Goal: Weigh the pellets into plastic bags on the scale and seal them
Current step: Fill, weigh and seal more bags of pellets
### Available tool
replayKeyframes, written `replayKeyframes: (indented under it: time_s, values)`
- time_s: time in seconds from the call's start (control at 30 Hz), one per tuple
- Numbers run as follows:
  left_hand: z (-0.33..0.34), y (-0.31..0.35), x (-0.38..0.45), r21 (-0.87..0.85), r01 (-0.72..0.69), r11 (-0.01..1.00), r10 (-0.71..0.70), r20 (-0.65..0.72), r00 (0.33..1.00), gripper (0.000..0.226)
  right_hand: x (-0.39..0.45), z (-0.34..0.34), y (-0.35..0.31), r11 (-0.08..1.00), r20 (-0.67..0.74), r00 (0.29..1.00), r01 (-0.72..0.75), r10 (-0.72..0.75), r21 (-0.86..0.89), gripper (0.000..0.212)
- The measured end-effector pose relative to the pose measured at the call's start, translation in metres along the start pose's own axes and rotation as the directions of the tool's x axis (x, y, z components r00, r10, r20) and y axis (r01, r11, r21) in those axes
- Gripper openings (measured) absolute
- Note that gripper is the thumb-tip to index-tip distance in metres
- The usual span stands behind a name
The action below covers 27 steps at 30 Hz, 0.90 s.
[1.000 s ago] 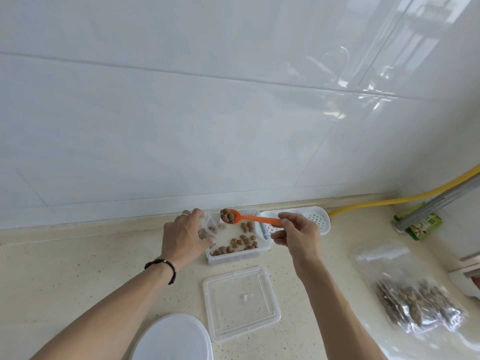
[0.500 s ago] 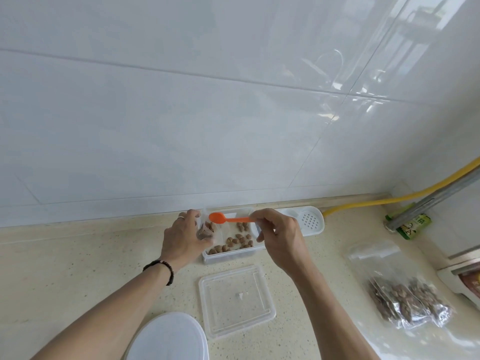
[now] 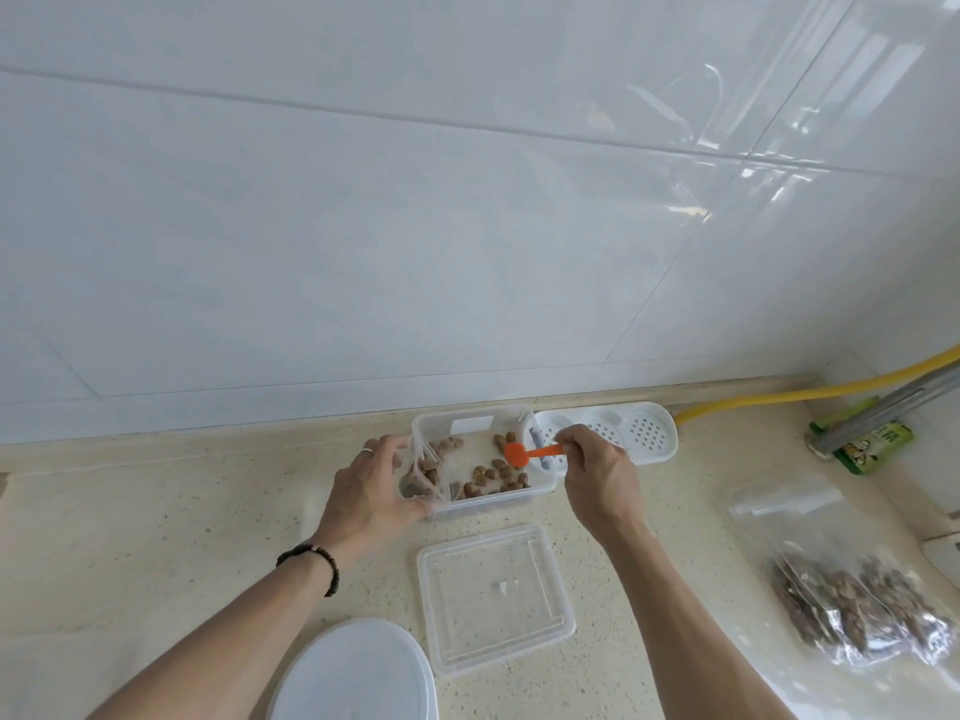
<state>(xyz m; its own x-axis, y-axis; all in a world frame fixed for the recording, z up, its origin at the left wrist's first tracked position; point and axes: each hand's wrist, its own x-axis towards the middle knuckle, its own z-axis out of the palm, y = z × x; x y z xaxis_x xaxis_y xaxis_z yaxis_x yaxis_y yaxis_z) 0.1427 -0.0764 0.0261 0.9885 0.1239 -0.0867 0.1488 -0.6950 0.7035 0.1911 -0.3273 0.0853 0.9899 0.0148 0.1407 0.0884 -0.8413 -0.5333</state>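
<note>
A clear plastic tub point(image 3: 470, 415) of brown pellets point(image 3: 496, 472) stands on the counter by the wall. My left hand point(image 3: 371, 488) holds a small clear plastic bag point(image 3: 423, 472) with a few pellets at the tub's left end. My right hand point(image 3: 597, 472) pinches the handle of an orange spoon point(image 3: 524, 453), whose bowl hangs over the pellets in the tub. The round white scale point(image 3: 353, 672) lies at the bottom edge, nothing on it. Filled clear bags of pellets point(image 3: 852, 605) lie at the right.
The tub's clear lid point(image 3: 493, 597) lies flat in front of the tub. A white perforated tray point(image 3: 644, 433) sits behind my right hand. A yellow hose point(image 3: 810, 392), a grey bar and a green packet point(image 3: 872, 444) fill the far right corner.
The spoon was loaded with pellets, moved left over the bag at my left hand, and has now swung back right, empty, over the tub. My left hand stayed holding the bag.
</note>
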Motion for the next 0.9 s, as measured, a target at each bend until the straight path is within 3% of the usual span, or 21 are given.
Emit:
replayKeyframes:
  time_s: [0.1, 0.23, 0.43, 0.7, 0.9]
  values:
    - [0.000, 0.001, 0.002, 0.007, 0.001, 1.000, -0.001, 0.009, 1.000, 0.080, 0.004, 0.005, 0.000, 0.999, 0.074, 0.997, -0.022, 0.025, -0.040, 0.023]
    - [0.000, 0.002, 0.002, 0.028, -0.005, 1.000, 0.005, 0.013, 1.000, 0.083, 0.007, 0.011, -0.003, 0.975, 0.209, 0.969, -0.168, 0.135, 0.148, 0.026]
    - [-0.001, 0.001, 0.003, 0.040, -0.004, 0.999, 0.003, 0.023, 1.000, 0.093, -0.004, 0.032, -0.012, 0.791, 0.380, 0.875, -0.451, 0.300, 0.412, 0.022]
    - [0.000, 0.001, 0.002, 0.078, -0.049, 0.996, 0.050, -0.011, 0.999, 0.090, -0.008, 0.027, -0.005, 0.539, 0.334, 0.799, -0.590, 0.500, 0.601, 0.021]
    - [-0.002, 0.006, 0.000, 0.125, -0.083, 0.989, 0.090, -0.051, 0.995, 0.089, -0.005, 0.000, -0.004, 0.510, 0.260, 0.821, -0.531, 0.509, 0.677, 0.020]
